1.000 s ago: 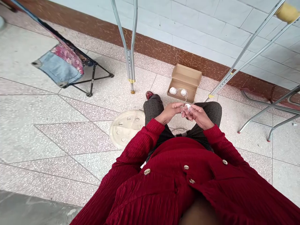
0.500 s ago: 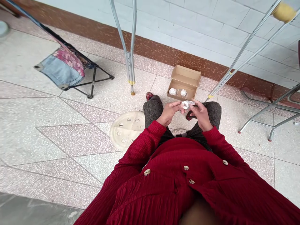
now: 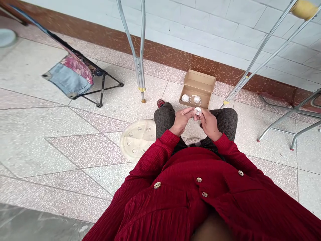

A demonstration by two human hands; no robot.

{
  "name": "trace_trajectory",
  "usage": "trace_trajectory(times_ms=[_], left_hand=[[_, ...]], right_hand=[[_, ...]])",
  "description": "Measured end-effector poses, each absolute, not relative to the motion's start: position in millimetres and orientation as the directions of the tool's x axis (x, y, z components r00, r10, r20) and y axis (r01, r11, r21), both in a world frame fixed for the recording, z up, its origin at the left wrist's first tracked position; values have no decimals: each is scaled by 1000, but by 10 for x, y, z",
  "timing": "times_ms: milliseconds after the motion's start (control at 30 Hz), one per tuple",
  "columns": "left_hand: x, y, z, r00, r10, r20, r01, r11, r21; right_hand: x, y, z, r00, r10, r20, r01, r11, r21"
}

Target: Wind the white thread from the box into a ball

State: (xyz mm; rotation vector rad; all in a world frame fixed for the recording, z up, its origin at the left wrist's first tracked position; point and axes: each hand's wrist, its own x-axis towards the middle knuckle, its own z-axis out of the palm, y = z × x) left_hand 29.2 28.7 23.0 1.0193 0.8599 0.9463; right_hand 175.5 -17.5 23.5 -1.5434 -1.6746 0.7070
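Note:
Between my two hands, above my knees, is a small round white yarn piece (image 3: 198, 110). My left hand (image 3: 181, 121) pinches its left side with thumb and fingers. On the other side my right hand (image 3: 210, 124) is closed on its edge, fingertips close to those of the left. Whether a thin tool is also in my fingers I cannot tell. A white strand rises from the piece toward an open cardboard box (image 3: 200, 80) on the floor. Inside lie two white yarn balls, a left one (image 3: 185, 98) and a right one (image 3: 197, 99).
One metal crutch (image 3: 139, 73) leans on the wall left of the box, another crutch (image 3: 247, 78) to its right. A folding stool (image 3: 69, 78) stands at left. Near my left leg is a round beige stool top with holes (image 3: 135, 140). A metal-legged chair (image 3: 283, 122) is at right.
My right hand has moved in to the left and closed on the yarn piece. The piece showed as a ring with a loose strip before; now it looks like a compact disc.

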Motion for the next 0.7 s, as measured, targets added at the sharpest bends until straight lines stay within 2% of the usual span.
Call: trace_trajectory(times_ms=[100,200,367,567,700], left_hand=[[330,274,186,322,934,-157,-231,239,943],[350,261,164,336,929,-157,-230,242,943],[336,240,160,387,909,-155,-229,258,939],[324,252,118,402,902,-157,-227,264,937],[310,286,82,430,890,-149,-147,232,961]], right_hand=[[1722,-171,206,47,982,183,641,111,-760],[1728,-167,185,77,983,165,630,80,-772],[1796,-158,159,17,1000,9,441,1,-898],[1761,-167,173,-16,1000,11,308,16,-951],[1784,-166,147,-49,998,-35,288,-19,-958]])
